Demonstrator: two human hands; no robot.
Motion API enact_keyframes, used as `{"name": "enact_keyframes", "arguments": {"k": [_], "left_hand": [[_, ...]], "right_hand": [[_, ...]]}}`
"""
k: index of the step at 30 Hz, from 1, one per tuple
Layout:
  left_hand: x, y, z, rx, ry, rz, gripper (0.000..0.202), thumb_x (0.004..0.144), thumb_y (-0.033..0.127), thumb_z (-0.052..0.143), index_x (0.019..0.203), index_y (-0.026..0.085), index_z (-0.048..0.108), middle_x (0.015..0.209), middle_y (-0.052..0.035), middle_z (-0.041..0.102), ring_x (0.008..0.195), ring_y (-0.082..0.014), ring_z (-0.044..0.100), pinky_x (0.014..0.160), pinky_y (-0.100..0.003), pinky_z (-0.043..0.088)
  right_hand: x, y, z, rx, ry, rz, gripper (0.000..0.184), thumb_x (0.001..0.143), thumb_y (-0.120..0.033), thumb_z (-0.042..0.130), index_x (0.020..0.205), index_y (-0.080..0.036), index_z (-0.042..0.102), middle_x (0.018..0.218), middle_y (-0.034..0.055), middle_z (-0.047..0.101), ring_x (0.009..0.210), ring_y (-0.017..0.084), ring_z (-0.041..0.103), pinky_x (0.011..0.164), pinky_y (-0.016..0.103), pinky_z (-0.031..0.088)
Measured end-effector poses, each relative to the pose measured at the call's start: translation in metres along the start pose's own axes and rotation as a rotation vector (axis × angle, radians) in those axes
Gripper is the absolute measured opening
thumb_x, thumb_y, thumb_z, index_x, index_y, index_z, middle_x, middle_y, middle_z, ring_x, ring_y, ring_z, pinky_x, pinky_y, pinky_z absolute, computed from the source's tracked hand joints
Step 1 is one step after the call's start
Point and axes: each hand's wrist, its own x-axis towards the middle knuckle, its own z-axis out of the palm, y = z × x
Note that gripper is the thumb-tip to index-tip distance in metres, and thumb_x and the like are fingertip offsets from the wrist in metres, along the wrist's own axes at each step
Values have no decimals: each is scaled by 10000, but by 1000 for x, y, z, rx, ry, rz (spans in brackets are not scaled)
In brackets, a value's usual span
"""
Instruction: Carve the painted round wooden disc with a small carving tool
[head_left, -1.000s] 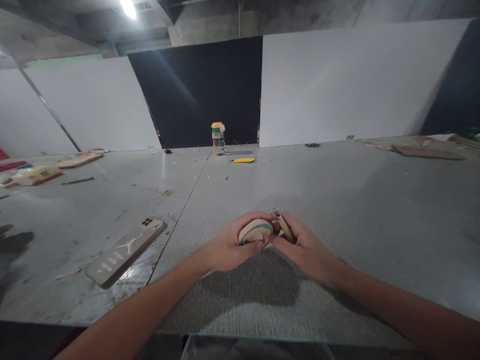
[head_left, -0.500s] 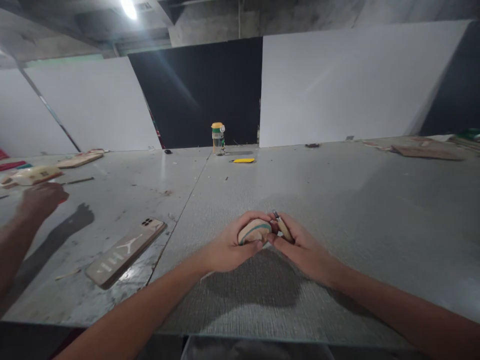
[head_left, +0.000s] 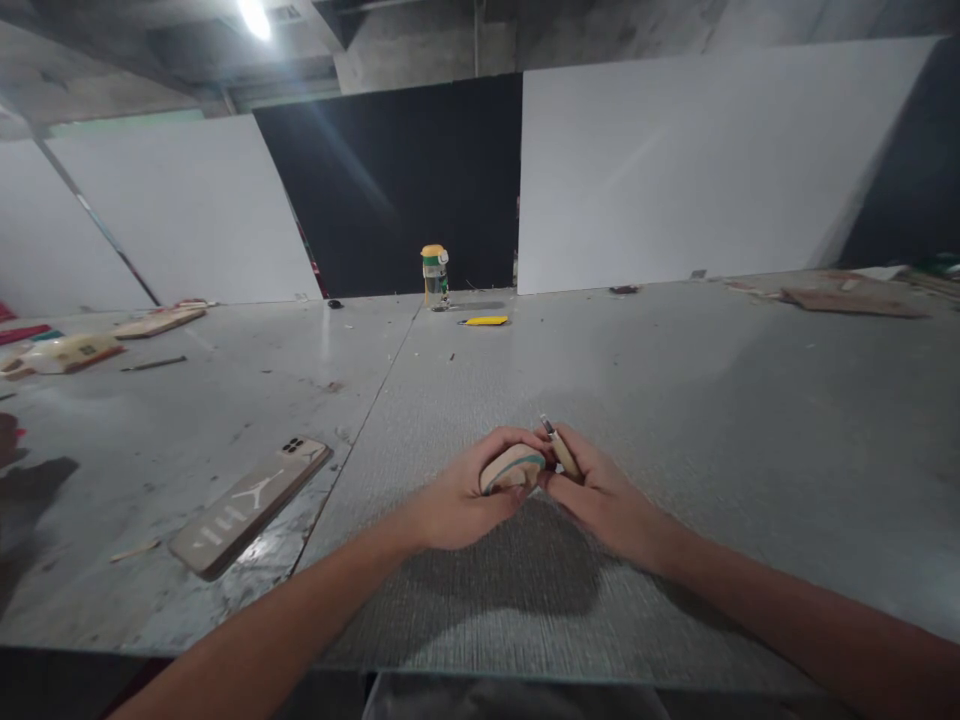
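My left hand point(head_left: 465, 498) is closed around a rounded, pale wooden piece point(head_left: 512, 468) with a teal stripe along it. Its underside is hidden by my fingers and thumb. In my right hand point(head_left: 600, 495) lies a small carving tool point(head_left: 562, 452) with a light wooden handle and a metal tip that points up and away from me. The fingertips of both hands meet at the right side of the wooden piece. Both hands are held just above the grey table, over their own shadow.
A phone in a grey-brown case point(head_left: 251, 510) lies left of my forearm. Farther back are a yellow utility knife point(head_left: 486, 321) and a yellow-lidded bottle point(head_left: 435, 277). A thin dark tool point(head_left: 154, 364) and a pale packet point(head_left: 64, 353) lie left. Another person's hand point(head_left: 9, 440) shows at the left edge.
The other person's hand has drawn back from the packet to the left edge. My hands stay almost in place, with the wooden piece tilted slightly.
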Motion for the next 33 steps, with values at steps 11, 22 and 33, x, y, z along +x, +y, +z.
{"name": "enact_keyframes", "arguments": {"k": [11, 22, 33], "left_hand": [[3, -2, 0, 32, -30, -6, 361, 843, 165, 529, 1194, 221, 465, 1088, -64, 534, 836, -133, 508, 729, -263, 429], [3, -2, 0, -5, -13, -38, 331, 860, 218, 548, 1183, 213, 477, 1085, -66, 527, 843, -137, 498, 744, -260, 413], [3, -8, -3, -141, -23, -49, 339, 851, 227, 563, 1183, 255, 497, 1103, -61, 510, 849, -144, 489, 742, -267, 406]], "right_hand": [[1, 5, -3, -141, 11, -71, 45, 867, -172, 457, 867, -217, 455, 815, -4, 482, 702, 150, 437, 601, 275, 365], [2, 9, -4, -217, 8, -94, 83, 849, -140, 436, 844, -223, 439, 812, -9, 487, 717, 157, 451, 647, 292, 371], [2, 6, -3, -166, -9, -73, 25, 912, -233, 466, 910, -215, 448, 808, -17, 465, 688, 141, 420, 610, 270, 356]]}}
